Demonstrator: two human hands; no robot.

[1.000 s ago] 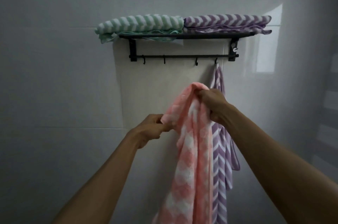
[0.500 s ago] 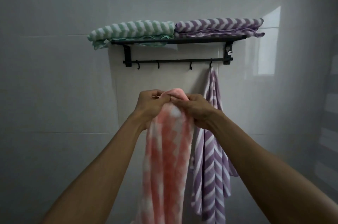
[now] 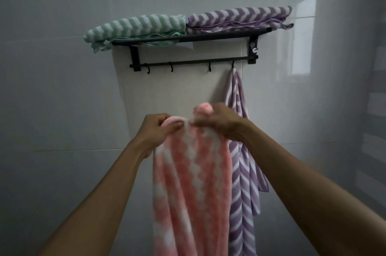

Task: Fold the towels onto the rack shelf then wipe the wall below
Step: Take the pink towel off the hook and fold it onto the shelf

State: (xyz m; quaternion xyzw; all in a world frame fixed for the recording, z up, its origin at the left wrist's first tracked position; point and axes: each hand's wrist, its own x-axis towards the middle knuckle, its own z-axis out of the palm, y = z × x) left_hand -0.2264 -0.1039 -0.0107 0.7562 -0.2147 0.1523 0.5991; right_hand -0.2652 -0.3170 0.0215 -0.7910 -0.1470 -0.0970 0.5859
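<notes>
Since a moment ago your hands have drifted slightly apart, your left hand (image 3: 159, 128) and right hand (image 3: 217, 123) both pinching the pink towel's (image 3: 191, 182) top edge, the rack shelf (image 3: 188, 37) at twelve o'clock, a purple towel (image 3: 243, 172) hanging at three.

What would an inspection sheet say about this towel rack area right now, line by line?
Surface: grey tiled wall, paler panel under the rack.
Job's things: black rack carries a folded green towel and a folded purple towel; another purple towel hangs from the rightmost hook; pink towel held up by its top edge.
Clutter: nothing seen.
Grippers: left hand and right hand both grip the pink towel.
Cables: nothing seen.
Surroundings: bright window reflection on the tiles.
</notes>
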